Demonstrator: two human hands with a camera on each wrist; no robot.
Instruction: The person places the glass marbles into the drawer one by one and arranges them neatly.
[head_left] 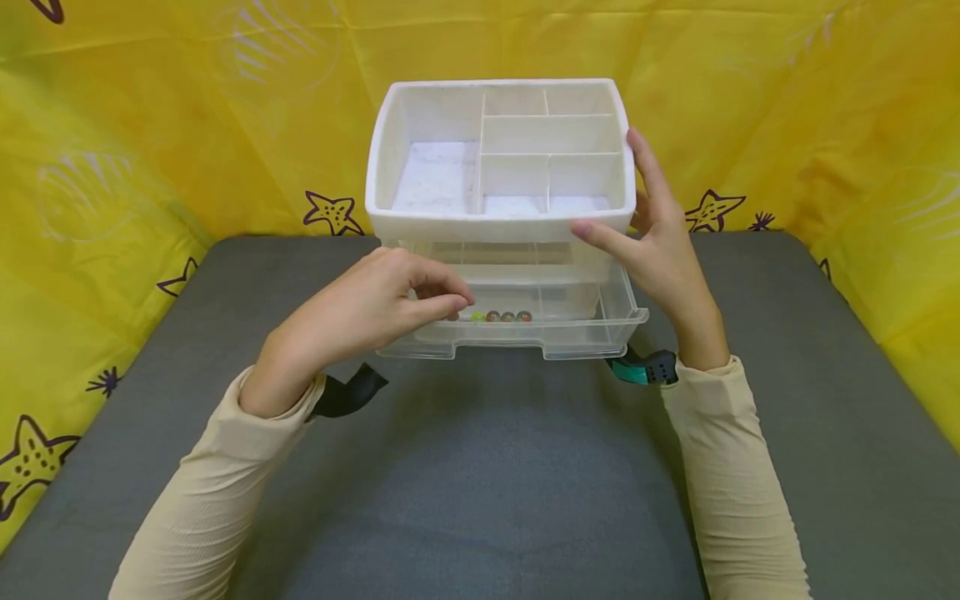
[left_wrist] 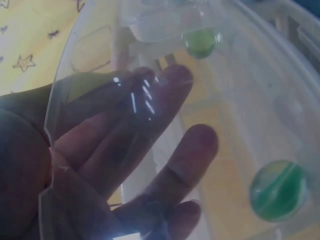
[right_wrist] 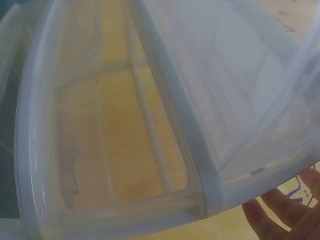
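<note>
A white desk organizer with a divided top tray stands at the back of the table. Its clear lower drawer is pulled out. At the drawer's front lie several marbles, one of them yellow-green. My left hand reaches over the drawer's left part, fingers bent downward beside the marbles. Through the clear plastic, the left wrist view shows these fingers apart, nothing visible between them, near a green-and-white marble. My right hand holds the organizer's right front corner, thumb on the front and fingers along the side.
The organizer's top has one large compartment and several small ones. A grey cloth covers the table. Yellow fabric with starfish drawings hangs behind and at both sides. Dark straps are on my wrists.
</note>
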